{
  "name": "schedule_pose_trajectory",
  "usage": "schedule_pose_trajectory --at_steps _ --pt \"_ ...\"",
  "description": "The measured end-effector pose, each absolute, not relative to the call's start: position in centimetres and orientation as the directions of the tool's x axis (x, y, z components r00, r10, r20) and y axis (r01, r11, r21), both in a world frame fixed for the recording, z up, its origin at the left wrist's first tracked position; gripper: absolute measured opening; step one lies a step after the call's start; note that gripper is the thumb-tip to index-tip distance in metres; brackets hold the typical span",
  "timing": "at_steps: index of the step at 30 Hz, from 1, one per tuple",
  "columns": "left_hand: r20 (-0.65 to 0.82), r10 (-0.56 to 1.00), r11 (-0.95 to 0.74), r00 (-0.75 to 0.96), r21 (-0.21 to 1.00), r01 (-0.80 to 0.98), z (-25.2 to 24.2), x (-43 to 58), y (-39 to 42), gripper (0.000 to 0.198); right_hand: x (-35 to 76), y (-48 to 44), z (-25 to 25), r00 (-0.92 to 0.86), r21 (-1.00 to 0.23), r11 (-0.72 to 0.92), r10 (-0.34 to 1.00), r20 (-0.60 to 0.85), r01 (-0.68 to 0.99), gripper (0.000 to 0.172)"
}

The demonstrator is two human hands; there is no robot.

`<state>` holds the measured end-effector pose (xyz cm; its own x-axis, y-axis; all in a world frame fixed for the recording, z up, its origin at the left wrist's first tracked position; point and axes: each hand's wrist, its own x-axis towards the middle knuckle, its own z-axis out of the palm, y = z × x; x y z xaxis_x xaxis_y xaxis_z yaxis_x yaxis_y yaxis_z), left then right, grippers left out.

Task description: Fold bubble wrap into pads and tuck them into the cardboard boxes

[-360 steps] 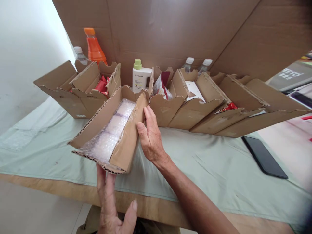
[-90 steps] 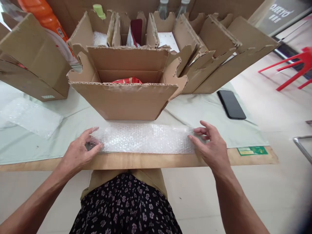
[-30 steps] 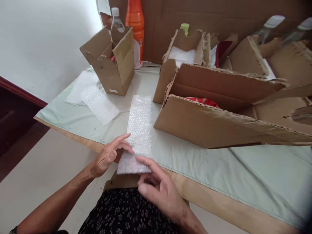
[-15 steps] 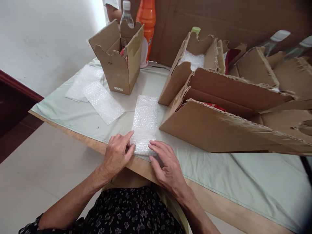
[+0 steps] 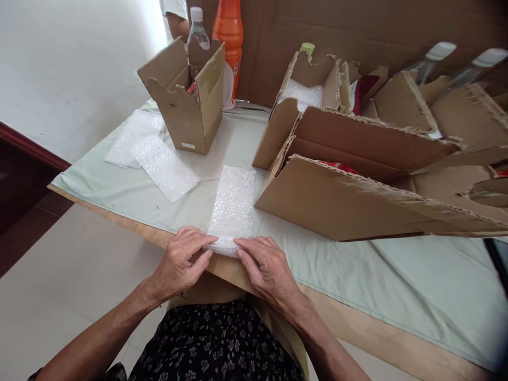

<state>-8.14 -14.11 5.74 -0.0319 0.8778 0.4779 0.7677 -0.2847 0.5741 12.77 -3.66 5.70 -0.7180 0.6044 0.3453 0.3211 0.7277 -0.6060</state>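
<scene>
A strip of clear bubble wrap [image 5: 232, 203] lies lengthwise in front of me, its near end thickened and folded over at the table edge. My left hand [image 5: 184, 259] pinches the left side of that near end between thumb and index finger. On the right side, my right hand [image 5: 265, 262] grips the same end, thumb below and fingers above. Further left, another bubble wrap piece [image 5: 164, 169] overlaps more bubble wrap [image 5: 127, 140] lying flat. Whatever may be inside the fold is hidden.
An open cardboard box [image 5: 188, 119] stands behind the loose pieces, next to an orange bottle [image 5: 229, 47] and a clear bottle [image 5: 197, 32]. Larger open cartons [image 5: 317, 196] fill the right side. A pale green cloth [image 5: 357, 275] covers the table. Another person's arm [image 5: 177, 25] shows at the back.
Both hands have closed on the near end of the bubble wrap, which is now folded over and thicker. My right fingers moved inward, and the view has shifted slightly.
</scene>
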Motion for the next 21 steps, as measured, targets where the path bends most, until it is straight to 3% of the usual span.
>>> schedule_pose_trajectory --at_steps 2,6,12,16,21 --pt "0.396 0.908 -0.174 -0.135 0.651 0.739 6.0 -8.0 -14.0 0.021 13.0 -3.8 6.0 -0.669 -0.603 0.721 0.637 0.382 0.342 0.023" --pt "0.273 0.919 0.001 -0.283 0.718 0.696 6.1 -7.8 -12.7 0.025 13.3 -4.2 6.3 -0.559 -0.421 0.791 0.611 0.561 0.443 0.021" --pt "0.342 0.902 0.011 -0.263 0.591 0.807 5.3 -8.1 -11.2 0.029 12.2 -3.4 5.6 -0.773 -0.313 0.875 0.476 0.418 0.370 0.021" --pt "0.449 0.876 -0.106 -0.175 0.534 0.839 5.9 -8.3 -12.4 0.027 11.8 -2.5 5.6 -0.777 -0.394 0.847 0.504 0.378 0.357 0.019" --pt "0.390 0.920 -0.225 -0.038 0.604 0.765 6.9 -8.2 -14.3 0.033 12.7 -3.4 6.8 -0.797 -0.635 0.703 0.562 0.221 0.319 0.023"
